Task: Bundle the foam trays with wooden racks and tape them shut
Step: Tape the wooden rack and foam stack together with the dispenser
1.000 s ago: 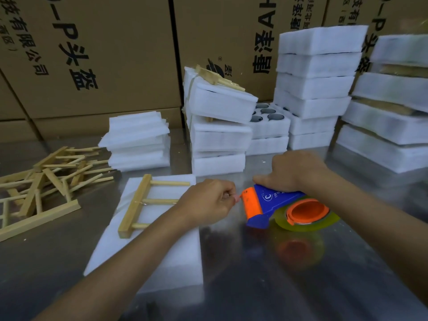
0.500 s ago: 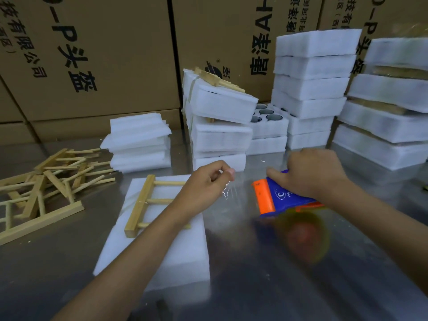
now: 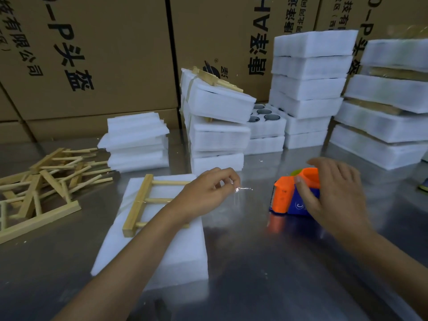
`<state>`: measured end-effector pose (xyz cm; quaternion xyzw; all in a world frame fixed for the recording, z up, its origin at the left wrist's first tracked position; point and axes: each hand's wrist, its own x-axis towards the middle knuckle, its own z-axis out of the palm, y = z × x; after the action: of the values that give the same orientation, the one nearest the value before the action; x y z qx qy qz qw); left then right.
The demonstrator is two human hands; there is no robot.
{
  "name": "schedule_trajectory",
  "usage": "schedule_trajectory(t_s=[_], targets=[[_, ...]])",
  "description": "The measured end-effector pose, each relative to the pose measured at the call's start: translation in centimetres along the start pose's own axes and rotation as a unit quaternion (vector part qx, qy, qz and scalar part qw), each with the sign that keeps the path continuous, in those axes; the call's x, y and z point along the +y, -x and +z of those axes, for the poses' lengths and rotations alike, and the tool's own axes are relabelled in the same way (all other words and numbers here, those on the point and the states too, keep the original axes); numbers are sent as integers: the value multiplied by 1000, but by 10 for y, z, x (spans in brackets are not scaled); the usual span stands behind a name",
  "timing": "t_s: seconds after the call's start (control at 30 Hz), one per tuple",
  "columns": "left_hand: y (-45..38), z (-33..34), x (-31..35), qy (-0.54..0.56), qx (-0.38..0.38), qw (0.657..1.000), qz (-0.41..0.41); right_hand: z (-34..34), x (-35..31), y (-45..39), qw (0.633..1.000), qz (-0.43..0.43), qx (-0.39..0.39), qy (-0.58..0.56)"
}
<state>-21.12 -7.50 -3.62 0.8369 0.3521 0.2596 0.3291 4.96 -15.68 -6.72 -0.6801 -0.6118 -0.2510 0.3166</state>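
A white foam tray (image 3: 162,246) is laid flat on the shiny metal desk (image 3: 266,262), and it serves as the landmark here. One wooden rack (image 3: 141,202) is placed on top of it, toward its far end, partly covered by the left forearm. A loose end of clear tape (image 3: 238,193) is pinched in the grip of the left hand (image 3: 206,195), just beyond the tray's far right corner. To the right of the tray, an orange and blue tape dispenser (image 3: 291,198) is held down on the desk by the right hand (image 3: 333,193), whose thumb is pressed to its side while the fingers are curved over its top; that hand is blurred.

Left of the tray, a heap of wooden racks (image 3: 44,179) is scattered; their number cannot be counted. Behind the tray, a pile of thin foam sheets (image 3: 136,140) is stacked, and beside it a stack of three bundled trays (image 3: 217,126), the top one tilted. Further right, a taller stack of six foam trays (image 3: 310,89) is seen, then another stack (image 3: 389,107) at the edge. Cardboard boxes (image 3: 97,56) are lined up behind everything, printed with Chinese characters and the letters "AH" and "-P".
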Motion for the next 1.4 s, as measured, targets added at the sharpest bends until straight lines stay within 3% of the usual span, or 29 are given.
schedule_trajectory(t_s=[0.1, 0.2, 0.23, 0.3, 0.43, 0.57, 0.63, 0.7, 0.83, 0.97, 1.1, 1.27, 1.4], targets=[[0, 0, 0, 3, -7, 1000, -7, -15, -49, 3, 969, 61, -37, -237], [-3, 0, -2, 3, -16, 1000, -11, -13, -95, 6, 855, 169, -174, -457], [-4, 0, -3, 4, -17, 1000, -15, -10, -106, 6, 819, 202, -208, -495], [-6, 0, -4, 14, -11, 1000, -23, -6, -119, 4, 774, 255, -207, -541], [-9, 2, -10, -7, 10, 999, -32, 2, -120, 3, 740, 319, -163, -569], [-12, 4, -10, -59, 80, 995, -24, 11, -123, 6, 741, 365, -158, -541], [-12, -5, 0, 61, 198, 977, -45, 18, -125, 11, 747, 383, -164, -518], [-5, -26, 10, 154, 314, 937, -25, 27, -127, 15, 763, 391, -178, -482], [31, -72, 0, 153, 403, 901, -44, 40, -138, 19, 820, 348, -214, -401], [84, -89, -39, 173, 390, 877, -223, 46, -152, 20, 872, 281, -250, -312], [103, -80, -61, 239, 317, 857, -330, 51, -171, 21, 885, 245, -268, -292], [106, -67, -48, 361, 300, 806, -360, 49, -178, 15, 879, 231, -301, -290], [108, -69, -43, 365, 249, 844, -303, 47, -173, 10, 872, 231, -316, -293]])
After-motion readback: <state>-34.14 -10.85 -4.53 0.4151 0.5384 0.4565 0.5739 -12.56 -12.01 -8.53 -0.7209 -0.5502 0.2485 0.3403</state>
